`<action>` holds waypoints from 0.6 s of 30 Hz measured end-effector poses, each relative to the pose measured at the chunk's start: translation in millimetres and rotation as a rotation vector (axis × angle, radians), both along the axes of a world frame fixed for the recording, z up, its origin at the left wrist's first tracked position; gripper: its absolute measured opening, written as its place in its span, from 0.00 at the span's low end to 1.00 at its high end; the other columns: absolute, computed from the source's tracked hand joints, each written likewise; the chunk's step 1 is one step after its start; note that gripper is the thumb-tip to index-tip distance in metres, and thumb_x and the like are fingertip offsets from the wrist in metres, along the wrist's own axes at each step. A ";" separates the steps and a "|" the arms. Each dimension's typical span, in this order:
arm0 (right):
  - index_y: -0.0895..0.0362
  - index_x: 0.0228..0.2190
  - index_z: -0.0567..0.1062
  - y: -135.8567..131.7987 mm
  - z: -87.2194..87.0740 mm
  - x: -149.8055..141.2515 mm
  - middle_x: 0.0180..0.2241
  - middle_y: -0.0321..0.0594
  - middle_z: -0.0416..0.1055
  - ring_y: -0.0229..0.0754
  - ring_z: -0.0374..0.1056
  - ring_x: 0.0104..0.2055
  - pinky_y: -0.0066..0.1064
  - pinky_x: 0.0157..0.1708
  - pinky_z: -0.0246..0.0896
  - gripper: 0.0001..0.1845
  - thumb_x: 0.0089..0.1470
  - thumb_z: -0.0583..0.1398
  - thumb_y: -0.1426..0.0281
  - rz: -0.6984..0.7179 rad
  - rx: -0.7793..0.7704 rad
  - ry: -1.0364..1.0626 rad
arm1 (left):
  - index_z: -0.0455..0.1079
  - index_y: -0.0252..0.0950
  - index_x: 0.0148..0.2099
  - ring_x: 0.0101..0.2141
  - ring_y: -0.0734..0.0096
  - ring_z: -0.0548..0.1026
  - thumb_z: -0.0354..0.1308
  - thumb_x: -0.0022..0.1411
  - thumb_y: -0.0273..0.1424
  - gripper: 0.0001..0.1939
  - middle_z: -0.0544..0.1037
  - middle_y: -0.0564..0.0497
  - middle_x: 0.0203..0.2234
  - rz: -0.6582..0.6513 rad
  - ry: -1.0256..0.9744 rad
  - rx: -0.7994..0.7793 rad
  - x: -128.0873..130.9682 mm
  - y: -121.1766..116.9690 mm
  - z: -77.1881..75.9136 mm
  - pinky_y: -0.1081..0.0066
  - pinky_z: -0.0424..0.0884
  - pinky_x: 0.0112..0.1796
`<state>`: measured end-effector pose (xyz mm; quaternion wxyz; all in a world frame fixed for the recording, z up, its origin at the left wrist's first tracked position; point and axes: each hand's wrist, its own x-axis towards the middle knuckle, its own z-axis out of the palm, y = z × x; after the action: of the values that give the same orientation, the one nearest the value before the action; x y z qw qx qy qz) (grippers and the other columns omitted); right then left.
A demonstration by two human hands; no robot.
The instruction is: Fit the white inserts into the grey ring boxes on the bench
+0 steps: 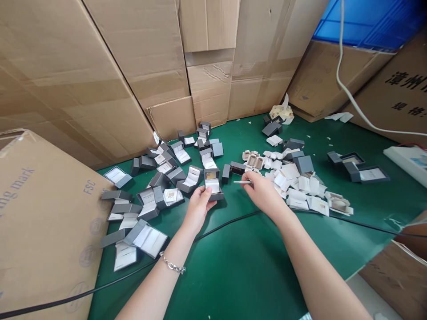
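Note:
My left hand [197, 208] grips a small dark grey jewellery box [217, 195], its lid up and a white insert showing inside. The thumb presses on the front of the insert. Just to the right, my right hand [262, 192] pinches a thin pale metal tool [240, 182], its tip pointing left toward the box but apart from it; its exact kind is too small to tell. Right behind the tool stands an open dark box [237, 167]. Beside my right hand spreads a heap of white folded inserts [289, 171].
Several open grey boxes with white inserts [191, 177] crowd the left of the green table [233, 262]. More open boxes [372, 174] lie at right. A black cable [230, 221] crosses the table. Cardboard cartons [133, 53] wall the back and left; a white cord [350, 95] hangs at right.

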<state>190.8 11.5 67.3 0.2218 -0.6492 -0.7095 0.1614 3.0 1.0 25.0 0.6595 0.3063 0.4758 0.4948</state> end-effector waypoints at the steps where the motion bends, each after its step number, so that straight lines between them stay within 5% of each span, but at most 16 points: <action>1: 0.53 0.32 0.68 0.2 0.0 -1.3 0.31 0.38 0.70 0.40 0.66 0.30 0.29 0.28 0.57 0.08 0.52 0.50 0.73 0.008 0.020 0.056 | 0.66 0.34 0.42 0.38 0.70 0.74 0.61 0.51 0.44 0.21 0.75 0.47 0.38 -0.007 0.016 0.003 0.3 -0.2 -0.5 0.72 0.71 0.37; 7: 0.53 0.40 0.67 -3.5 -3.1 -15.0 0.32 0.37 0.72 0.38 0.67 0.28 0.28 0.29 0.61 0.12 0.52 0.53 0.69 0.028 0.099 0.245 | 0.64 0.35 0.45 0.38 0.67 0.74 0.62 0.49 0.43 0.24 0.73 0.47 0.39 -0.073 0.173 0.051 3.3 -3.0 1.0 0.70 0.72 0.36; 12: 0.53 0.35 0.73 -5.4 -10.4 -22.5 0.34 0.39 0.72 0.39 0.69 0.34 0.28 0.33 0.63 0.10 0.55 0.52 0.70 0.154 0.236 0.149 | 0.64 0.35 0.44 0.35 0.69 0.74 0.62 0.48 0.43 0.24 0.72 0.47 0.39 -0.097 0.232 0.093 4.7 -4.0 0.2 0.71 0.72 0.33; 18: 0.53 0.46 0.71 -7.2 -16.4 -27.8 0.41 0.43 0.70 0.40 0.69 0.39 0.30 0.38 0.65 0.18 0.59 0.47 0.70 0.225 0.323 0.056 | 0.63 0.35 0.45 0.35 0.67 0.73 0.65 0.45 0.42 0.27 0.72 0.47 0.39 -0.069 0.257 0.166 5.8 -4.4 -8.3 0.71 0.72 0.32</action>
<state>163.0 4.3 51.0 0.3235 -0.5171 -0.7877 0.0871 8.8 -3.5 16.7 0.5821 0.4368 0.5029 0.4664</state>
